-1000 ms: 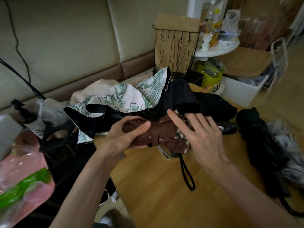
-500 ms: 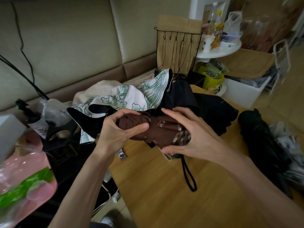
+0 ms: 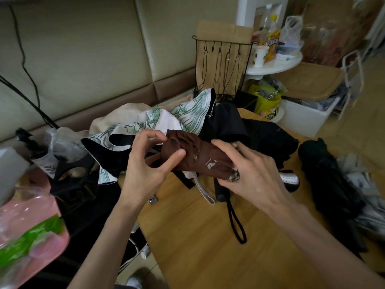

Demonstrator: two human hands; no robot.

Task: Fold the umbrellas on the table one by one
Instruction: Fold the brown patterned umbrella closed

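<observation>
A brown umbrella (image 3: 198,155), rolled into a bundle, is held above the wooden table (image 3: 198,236). My right hand (image 3: 250,172) grips its right end, fingers curled round the cloth. My left hand (image 3: 150,163) is at its left end, thumb pressing the cloth and fingers curled just beside it. Its black handle and wrist loop (image 3: 235,222) hang down to the table. Behind lie a white-and-green patterned umbrella (image 3: 166,122), unfolded, and a black one (image 3: 260,134). A folded black umbrella (image 3: 329,184) lies at the right.
A black wire rack (image 3: 220,65) stands behind the table, with a white round shelf (image 3: 275,63) of bottles and a white bin (image 3: 306,119) beyond. A pink bag (image 3: 31,226) and dark clutter sit at the left. A padded bench back fills the rear.
The brown umbrella has been rolled tighter and turned, its printed mark now up. My right hand moved from the top of the cloth to wrap its right end; my left fingers loosened.
</observation>
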